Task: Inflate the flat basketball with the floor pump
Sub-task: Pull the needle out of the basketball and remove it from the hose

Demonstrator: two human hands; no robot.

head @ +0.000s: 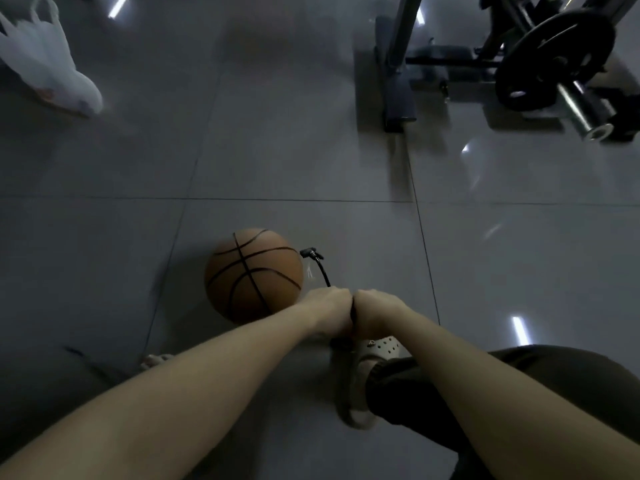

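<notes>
A grey tiled floor [277, 150] fills the view, glossy enough to catch streaks of light. At the far right stands a weight rack [398, 64] with a dark plate [554, 60] on a steel bar [581, 112], well apart from the work. At the far left a white plastic bag [45, 60] lies slumped on the tiles. Both bare forearms reach down and forward from the bottom edge and meet near the middle. A leg in dark trousers [485, 393] comes in from the lower right, its foot in a pale clog [367, 368] planted on the floor right under the hands; whether it stands on the pump's base cannot be told. The ball [254, 275] rests on the floor just left of and beyond the hands, orange-brown with black seams, looking round from here. The left hand [327, 311] and right hand [375, 311] sit side by side, knuckles touching, fingers curled tight into fists around the pump handle, of which only a dark sliver shows between them. A thin black hose [322, 271] rises from behind the left hand and curves up to a nozzle [310, 253] beside the ball's upper right edge; whether it is seated in the valve cannot be told.
</notes>
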